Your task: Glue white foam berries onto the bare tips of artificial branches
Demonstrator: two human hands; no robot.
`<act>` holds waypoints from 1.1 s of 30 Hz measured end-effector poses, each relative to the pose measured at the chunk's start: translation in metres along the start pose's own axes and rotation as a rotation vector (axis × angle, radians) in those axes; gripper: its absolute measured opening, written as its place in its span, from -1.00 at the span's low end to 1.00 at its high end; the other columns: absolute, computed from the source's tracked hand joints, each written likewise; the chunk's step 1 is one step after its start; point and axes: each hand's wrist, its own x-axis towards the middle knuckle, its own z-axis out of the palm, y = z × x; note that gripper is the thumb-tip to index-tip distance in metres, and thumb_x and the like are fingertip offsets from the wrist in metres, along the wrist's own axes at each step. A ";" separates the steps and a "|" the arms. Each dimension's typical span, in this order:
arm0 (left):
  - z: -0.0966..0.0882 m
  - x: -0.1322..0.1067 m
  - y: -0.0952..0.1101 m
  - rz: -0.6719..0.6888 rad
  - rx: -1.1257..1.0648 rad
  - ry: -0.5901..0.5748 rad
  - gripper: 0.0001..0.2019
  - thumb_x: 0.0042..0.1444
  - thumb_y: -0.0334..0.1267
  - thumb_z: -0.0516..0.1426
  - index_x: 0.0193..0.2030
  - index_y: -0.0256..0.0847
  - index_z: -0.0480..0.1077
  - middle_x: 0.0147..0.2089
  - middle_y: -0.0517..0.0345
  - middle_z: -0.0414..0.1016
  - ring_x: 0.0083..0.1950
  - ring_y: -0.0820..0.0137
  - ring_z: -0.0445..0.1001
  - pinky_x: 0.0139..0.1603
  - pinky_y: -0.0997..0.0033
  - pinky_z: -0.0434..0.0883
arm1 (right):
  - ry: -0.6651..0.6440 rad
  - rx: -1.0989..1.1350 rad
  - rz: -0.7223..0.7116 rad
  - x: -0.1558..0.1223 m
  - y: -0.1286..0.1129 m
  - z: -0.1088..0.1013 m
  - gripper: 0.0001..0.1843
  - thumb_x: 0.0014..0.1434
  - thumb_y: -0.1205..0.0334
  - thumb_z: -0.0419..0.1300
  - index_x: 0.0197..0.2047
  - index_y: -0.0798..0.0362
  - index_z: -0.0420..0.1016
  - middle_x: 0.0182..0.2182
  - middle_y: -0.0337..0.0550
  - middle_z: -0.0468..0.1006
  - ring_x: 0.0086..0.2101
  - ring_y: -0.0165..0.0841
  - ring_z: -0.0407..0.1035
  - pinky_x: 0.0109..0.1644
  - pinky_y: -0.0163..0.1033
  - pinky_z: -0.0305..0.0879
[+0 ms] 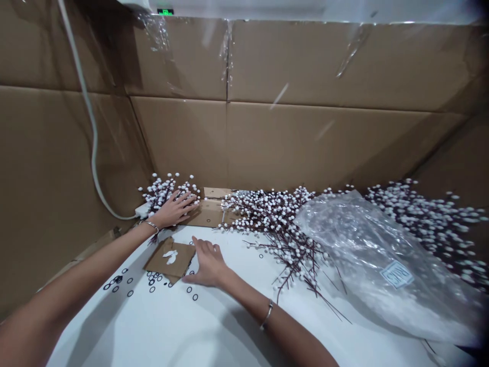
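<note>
My left hand [176, 209] lies with its fingers spread over a bunch of white berry stems [162, 187] at the back left; whether it presses on them I cannot tell. Below it, a small square of cardboard [179, 261] with a torn white patch rests on the white table. My right hand [208, 262] is at that square's right edge, thumb and fingers apart and nothing held between them. Several small black rings [130, 293] are scattered around and partly beneath the cardboard square.
A large heap of white berry stems [267, 204] spreads over the table's middle and right. A clear plastic bag [355, 244] with a label covers part of it. Cardboard walls [290, 137] enclose the table [153, 331]. A white cable [93, 142] hangs at left.
</note>
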 end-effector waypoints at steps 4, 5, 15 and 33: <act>-0.003 -0.010 0.002 0.025 0.024 -0.016 -0.52 0.26 -0.38 0.03 0.31 0.00 0.26 0.47 0.08 0.01 0.49 0.15 -0.12 0.45 -0.09 -0.17 | 0.023 -0.012 0.020 0.018 -0.013 0.023 0.37 -0.19 -0.43 0.21 0.45 0.10 -0.35 0.28 0.28 0.16 0.23 0.08 0.05 0.26 0.30 -0.12; -0.003 -0.012 0.002 0.035 0.028 -0.027 -0.54 0.26 -0.42 0.02 0.27 -0.02 0.31 0.46 0.08 0.03 0.49 0.16 -0.11 0.45 -0.07 -0.16 | 0.022 -0.015 0.021 0.021 -0.016 0.026 0.40 -0.22 -0.46 0.21 0.45 0.09 -0.36 0.27 0.29 0.16 0.23 0.09 0.05 0.26 0.32 -0.15; 0.000 -0.024 0.008 -0.046 0.007 0.050 -0.63 0.28 -0.24 0.03 0.21 -0.08 0.37 0.45 0.04 0.06 0.48 0.15 -0.08 0.45 -0.08 -0.12 | 0.084 -0.090 0.096 0.029 -0.043 0.042 0.40 -0.24 -0.43 0.22 0.44 0.10 -0.35 0.17 0.34 0.26 0.16 0.13 0.13 0.25 0.38 -0.25; 0.006 -0.026 0.018 -0.150 -0.035 0.047 -0.54 0.18 -0.36 0.03 0.23 -0.16 0.36 0.44 0.02 0.07 0.50 0.13 -0.20 0.45 -0.09 -0.17 | -0.013 -0.063 0.052 -0.069 0.011 -0.024 0.18 -0.12 -0.01 0.31 0.44 0.08 -0.22 0.23 0.17 0.28 0.22 0.03 0.10 0.33 0.35 -0.39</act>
